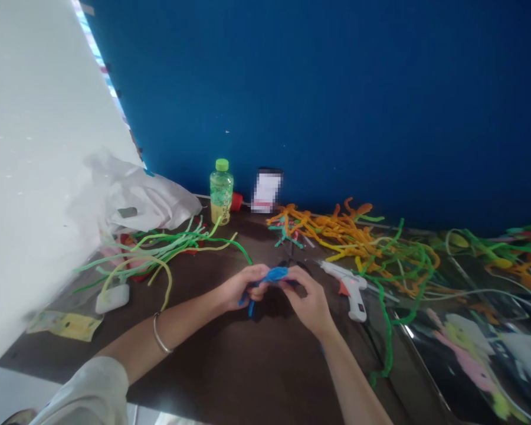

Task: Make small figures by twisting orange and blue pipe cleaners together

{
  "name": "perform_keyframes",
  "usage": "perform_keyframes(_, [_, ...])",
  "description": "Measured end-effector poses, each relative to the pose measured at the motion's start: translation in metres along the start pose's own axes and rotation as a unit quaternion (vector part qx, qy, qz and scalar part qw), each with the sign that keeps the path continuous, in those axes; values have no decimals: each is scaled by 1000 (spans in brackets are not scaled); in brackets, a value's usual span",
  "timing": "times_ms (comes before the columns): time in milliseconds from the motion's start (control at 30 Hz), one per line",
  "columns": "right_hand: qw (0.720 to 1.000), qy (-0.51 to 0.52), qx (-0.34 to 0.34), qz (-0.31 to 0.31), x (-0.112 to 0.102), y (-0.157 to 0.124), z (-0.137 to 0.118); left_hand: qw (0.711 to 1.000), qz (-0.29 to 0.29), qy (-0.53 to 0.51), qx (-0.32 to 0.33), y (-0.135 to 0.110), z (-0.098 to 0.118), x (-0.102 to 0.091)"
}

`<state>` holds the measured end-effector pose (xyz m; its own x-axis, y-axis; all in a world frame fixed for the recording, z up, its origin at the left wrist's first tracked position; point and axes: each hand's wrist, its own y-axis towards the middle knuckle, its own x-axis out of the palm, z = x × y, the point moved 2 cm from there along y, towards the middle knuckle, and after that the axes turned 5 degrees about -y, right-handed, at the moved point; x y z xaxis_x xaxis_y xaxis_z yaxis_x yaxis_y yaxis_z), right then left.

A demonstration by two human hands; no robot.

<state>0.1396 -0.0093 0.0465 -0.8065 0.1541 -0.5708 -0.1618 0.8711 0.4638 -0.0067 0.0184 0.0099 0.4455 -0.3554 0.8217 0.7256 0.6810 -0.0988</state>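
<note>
Both my hands meet over the middle of the dark brown table [230, 366]. My left hand [241, 286] and my right hand [307, 298] are closed on a blue pipe cleaner [272, 275], bent into a curved shape between the fingertips. One blue end hangs down below my left fingers. A thin bracelet circles my left wrist. Black scissors [287, 260] lie on the table just behind my hands, partly hidden.
A white glue gun [351, 289] lies right of my hands. Orange and green pipe cleaners [363, 236] pile up at the right; green and yellow ones [168, 245] lie at the left. A green-capped bottle [221, 192], a white plastic bag [146, 198] and a blue wall stand behind.
</note>
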Motion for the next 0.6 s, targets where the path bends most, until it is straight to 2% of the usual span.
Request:
perform_keyframes(67, [997,-3,3,-72,-6,5,0,999,-7,33,0,0,1,1])
perform_keyframes(200, [977,-95,-19,-191,-24,21,-9,995,-4,100,-16,0,2,0])
perform_keyframes(400, [907,-215,-126,-338,-39,51,-38,976,17,211,-48,-3,3,4])
perform_keyframes(500, [872,-272,-167,-372,-35,59,-49,964,-5,264,-27,-6,5,8])
perform_keyframes(600, [832,-364,-215,-359,-26,58,-53,948,9,319,20,-6,6,9])
